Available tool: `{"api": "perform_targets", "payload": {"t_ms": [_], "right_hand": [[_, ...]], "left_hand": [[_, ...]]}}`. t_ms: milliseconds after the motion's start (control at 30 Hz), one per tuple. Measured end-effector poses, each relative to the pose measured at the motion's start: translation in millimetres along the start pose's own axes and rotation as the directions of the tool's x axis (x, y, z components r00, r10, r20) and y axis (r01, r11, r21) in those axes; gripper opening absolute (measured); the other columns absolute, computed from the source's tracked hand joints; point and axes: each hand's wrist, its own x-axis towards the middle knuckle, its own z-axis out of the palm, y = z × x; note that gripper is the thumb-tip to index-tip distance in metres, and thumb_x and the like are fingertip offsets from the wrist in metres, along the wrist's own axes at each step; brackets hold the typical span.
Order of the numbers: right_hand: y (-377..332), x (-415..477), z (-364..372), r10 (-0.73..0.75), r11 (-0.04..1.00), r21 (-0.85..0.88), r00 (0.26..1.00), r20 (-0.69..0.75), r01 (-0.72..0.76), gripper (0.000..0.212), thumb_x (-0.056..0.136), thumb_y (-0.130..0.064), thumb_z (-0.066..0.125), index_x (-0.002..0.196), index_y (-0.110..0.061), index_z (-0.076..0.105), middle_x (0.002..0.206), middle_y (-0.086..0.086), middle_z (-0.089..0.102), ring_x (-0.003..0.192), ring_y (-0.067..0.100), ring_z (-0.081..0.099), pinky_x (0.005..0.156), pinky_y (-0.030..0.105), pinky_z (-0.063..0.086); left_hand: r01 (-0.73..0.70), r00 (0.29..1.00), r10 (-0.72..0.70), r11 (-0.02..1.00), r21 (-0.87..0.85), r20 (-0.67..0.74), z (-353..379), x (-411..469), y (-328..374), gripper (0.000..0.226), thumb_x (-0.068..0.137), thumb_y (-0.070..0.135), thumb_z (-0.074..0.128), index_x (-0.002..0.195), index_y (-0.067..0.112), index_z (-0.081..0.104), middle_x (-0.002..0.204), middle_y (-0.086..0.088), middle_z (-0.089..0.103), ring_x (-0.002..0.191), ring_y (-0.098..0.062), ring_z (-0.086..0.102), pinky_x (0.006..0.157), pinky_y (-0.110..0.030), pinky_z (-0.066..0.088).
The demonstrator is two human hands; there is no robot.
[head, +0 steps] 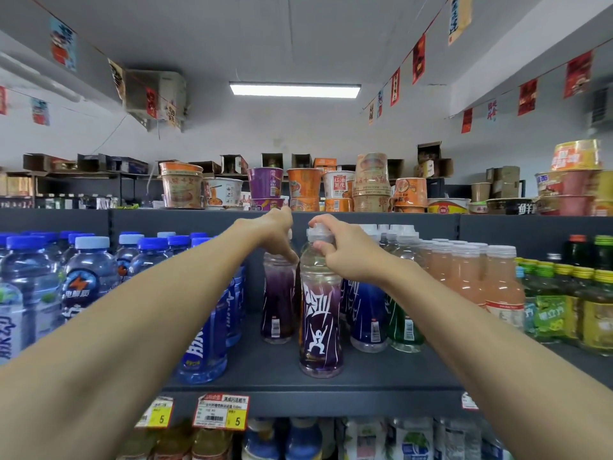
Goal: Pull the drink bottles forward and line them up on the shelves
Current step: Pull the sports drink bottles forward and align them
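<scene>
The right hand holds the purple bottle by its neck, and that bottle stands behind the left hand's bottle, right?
No. The head view shows the right hand holding the purple bottle by its neck, but it stands in front of the second bottle under the left hand.

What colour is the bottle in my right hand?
Bottle: purple label, white markings; head view.

Right hand (pixel 348 257) gripping front bottle (pixel 320 327), left hand (pixel 277 237) — gripping rear bottle (pixel 278 303)
</scene>
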Motion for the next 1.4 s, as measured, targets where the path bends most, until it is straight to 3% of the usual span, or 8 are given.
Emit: {"api": "perform_targets", "payload": {"t_ms": [133,267,367,633,833,1300,1400], "right_hand": [[1,-2,-4,0.020,0.999,0.025,1.000,0.024,-0.021,0.040,0.102,-0.023,0.053,0.140,-0.029,0.044,0.078,-0.002,0.055,0.060,0.010,0.050,0.058,0.024,0.039],[1,-2,-6,0.020,0.999,0.025,0.999,0.033,-0.021,0.039,0.102,-0.023,0.054,0.140,-0.029,0.044,0.079,-0.003,0.053,0.066,0.009,0.050,0.060,0.024,0.039],[0,-2,-4,0.016,1.000,0.020,0.999,0.030,-0.016,0.040,0.102,-0.022,0.054,0.140,-0.029,0.044,0.080,-0.005,0.053,0.065,0.008,0.051,0.059,0.023,0.039],[3,-4,-6,0.022,1.000,0.004,0.999,0.027,-0.022,0.039,0.103,-0.024,0.052,0.140,-0.029,0.042,0.077,-0.003,0.056,0.059,0.006,0.050,0.055,0.021,0.038],[0,-2,-3,0.015,1.000,-0.021,0.999,0.036,-0.015,0.041,0.103,-0.023,0.052,0.142,-0.030,0.040,0.078,-0.005,0.054,0.062,0.006,0.051,0.055,0.022,0.038],[1,-4,-3,0.003,1.000,-0.021,0.999,0.035,-0.003,0.043,0.104,-0.024,0.050,0.145,-0.026,0.038,0.079,-0.017,0.040,0.067,-0.001,0.041,0.066,0.026,0.036],[0,-3,-3,-0.002,1.000,-0.016,0.999,0.034,0.003,0.044,0.104,-0.023,0.051,0.145,-0.026,0.038,0.078,-0.016,0.040,0.066,0.000,0.042,0.059,0.023,0.035]], "left_hand": [[-0.010,0.997,0.000,0.992,0.122,0.083,-18,-8,-8,0.099,0.056,0.064,0.087,0.128,0.003,0.055,0.120,-0.010,0.063,0.107,-0.028,0.062,0.086,-0.038,0.054],[-0.031,0.996,0.023,0.994,0.104,0.083,-13,-12,-17,0.103,0.066,0.054,0.086,0.145,0.010,0.038,0.138,-0.009,0.049,0.122,-0.029,0.051,0.100,-0.040,0.047],[-0.060,0.997,0.055,0.989,0.134,0.046,-8,-12,-12,0.103,0.064,0.051,0.089,0.145,0.013,0.039,0.137,-0.010,0.040,0.121,-0.027,0.045,0.099,-0.040,0.045],[-0.078,0.996,0.077,0.996,-0.038,-0.049,0,-13,-22,0.099,0.060,0.022,0.094,0.142,0.016,0.040,0.141,-0.004,0.043,0.128,-0.024,0.045,0.099,-0.030,0.042],[-0.051,0.993,0.041,0.995,-0.088,-0.114,9,-21,-21,0.115,0.054,0.044,0.096,0.146,0.012,0.035,0.148,-0.009,0.035,0.135,-0.028,0.038,0.111,-0.039,0.038],[-0.035,0.997,0.030,0.997,-0.072,-0.075,7,-19,-15,0.109,0.064,0.015,0.093,0.152,0.013,0.029,0.154,-0.008,0.034,0.141,-0.028,0.035,0.109,-0.036,0.037],[-0.012,0.998,0.004,0.993,-0.120,-0.067,7,-18,-13,0.109,0.063,0.027,0.094,0.150,0.013,0.030,0.151,-0.008,0.036,0.138,-0.028,0.037,0.108,-0.037,0.038]]}}
